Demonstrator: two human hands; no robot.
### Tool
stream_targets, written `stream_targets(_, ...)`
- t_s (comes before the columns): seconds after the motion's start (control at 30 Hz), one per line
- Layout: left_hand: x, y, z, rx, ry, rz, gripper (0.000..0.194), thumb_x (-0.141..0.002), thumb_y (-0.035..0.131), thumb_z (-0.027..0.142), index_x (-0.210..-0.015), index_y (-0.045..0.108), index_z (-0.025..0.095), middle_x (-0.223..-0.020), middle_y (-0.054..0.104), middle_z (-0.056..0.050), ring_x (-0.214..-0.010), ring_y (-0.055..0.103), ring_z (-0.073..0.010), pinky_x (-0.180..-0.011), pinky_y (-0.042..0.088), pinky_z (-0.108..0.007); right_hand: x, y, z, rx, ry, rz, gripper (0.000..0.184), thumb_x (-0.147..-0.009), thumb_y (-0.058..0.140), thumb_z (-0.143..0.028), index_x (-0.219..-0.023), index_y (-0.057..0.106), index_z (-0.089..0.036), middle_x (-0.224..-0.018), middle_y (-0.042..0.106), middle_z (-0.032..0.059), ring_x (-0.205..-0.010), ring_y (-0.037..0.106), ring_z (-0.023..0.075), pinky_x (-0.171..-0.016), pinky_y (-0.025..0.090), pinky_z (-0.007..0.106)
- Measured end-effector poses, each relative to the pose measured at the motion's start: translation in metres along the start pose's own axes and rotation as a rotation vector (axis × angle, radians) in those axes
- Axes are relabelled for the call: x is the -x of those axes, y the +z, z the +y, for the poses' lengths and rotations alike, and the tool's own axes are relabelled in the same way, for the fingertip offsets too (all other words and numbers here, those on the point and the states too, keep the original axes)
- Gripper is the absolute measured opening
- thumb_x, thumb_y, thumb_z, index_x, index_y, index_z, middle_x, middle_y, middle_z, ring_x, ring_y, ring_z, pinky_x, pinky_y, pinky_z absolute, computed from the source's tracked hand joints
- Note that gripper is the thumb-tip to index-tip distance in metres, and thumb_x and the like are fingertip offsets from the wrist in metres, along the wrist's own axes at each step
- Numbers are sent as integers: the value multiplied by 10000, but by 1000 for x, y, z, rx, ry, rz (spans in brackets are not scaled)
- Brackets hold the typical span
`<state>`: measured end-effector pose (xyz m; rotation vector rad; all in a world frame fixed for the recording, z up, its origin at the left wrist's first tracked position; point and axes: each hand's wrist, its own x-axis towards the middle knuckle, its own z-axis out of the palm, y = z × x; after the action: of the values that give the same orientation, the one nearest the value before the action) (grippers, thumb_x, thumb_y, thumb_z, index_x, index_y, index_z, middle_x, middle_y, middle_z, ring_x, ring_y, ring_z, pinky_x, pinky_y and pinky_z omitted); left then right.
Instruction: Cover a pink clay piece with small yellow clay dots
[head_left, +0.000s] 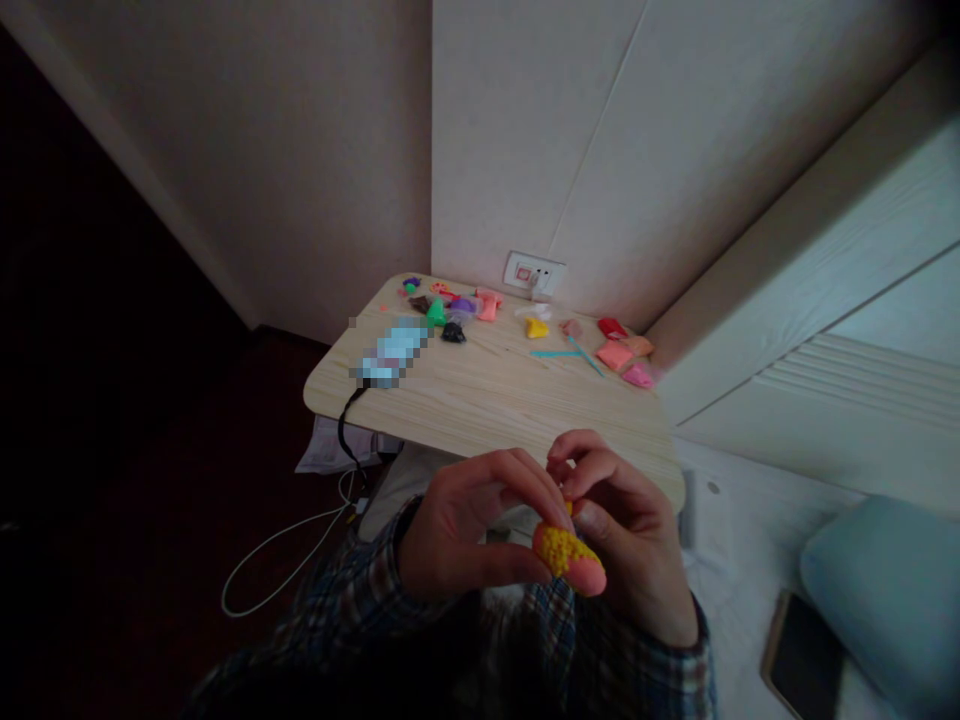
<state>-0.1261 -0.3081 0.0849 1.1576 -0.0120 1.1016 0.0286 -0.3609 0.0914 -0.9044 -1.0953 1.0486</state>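
Between thumb and fingers, my left hand (472, 525) grips a rounded pink clay piece (585, 575) with a bumpy coat of small yellow bits on its upper part. It is held in front of my body, just off the table's near edge. My right hand (634, 530) is close against it, thumb and fingertips pinched on a small bit of yellow clay (568, 507). Most of that bit is hidden by the fingers, and whether it touches the pink piece I cannot tell.
On the wooden table (480, 385) lie several clay packets, such as yellow clay (536, 328) and black clay (453, 333), plus blue sticks (555, 353). A blurred-out device (394, 352) trails a black cable (343, 425). A phone (804, 655) rests at right beside a pale blue cushion (885, 590).
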Motion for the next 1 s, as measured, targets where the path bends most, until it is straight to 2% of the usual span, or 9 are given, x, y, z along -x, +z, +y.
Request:
stream_targets(0.2,1,-2,0,-13,-16,-38,147,-868,850,291,-952,764,206,-840,683,-29,-817,658,-150,-782,539,-273,-2,2,0,0,-12,11,153,-846,884,-408,-776,811,-293,-937,700,0,-856,620,153,-757,481,265)
stream_targets(0.4,2,-4,0,24,-54,-48,159,-853,867,294,-952,778,209,-825,690,-21,-791,643,-134,-779,523,-261,-2,-1,-2,107,-72,9,163,-851,882,-412,-754,817,-298,-903,709,-16,-857,635,143,-782,486,253)
stream_targets(0.5,4,-5,-4,67,-90,-16,192,-827,892,313,-934,779,202,-818,681,-16,-766,632,-120,-757,520,-245,-1,-2,-2,181,-105,35,161,-865,870,-405,-755,814,-301,-887,714,-17,-848,642,144,-762,484,254)
stream_targets(0.63,5,-7,-5,59,-128,51,242,-803,909,347,-888,751,184,-801,676,-20,-739,628,-126,-781,546,-278,-2,0,-1,249,-120,57,181,-883,849,-420,-759,808,-295,-863,718,-9,-822,643,148,-711,474,258)
stream_targets(0.8,3,-8,-2,40,-156,48,258,-792,912,346,-858,728,178,-787,692,-26,-752,653,-148,-819,569,-319,-4,2,-2,297,-131,81,229,-890,840,-432,-740,778,-269,-841,724,-4,-801,641,145,-712,479,247)
stream_targets(1.0,1,-10,-4,62,-165,33,263,-804,904,363,-875,727,182,-783,685,-18,-741,637,-134,-783,550,-287,-7,0,-4,295,-129,77,275,-892,829,-460,-721,773,-253,-788,722,15,-743,650,157,-666,490,258)
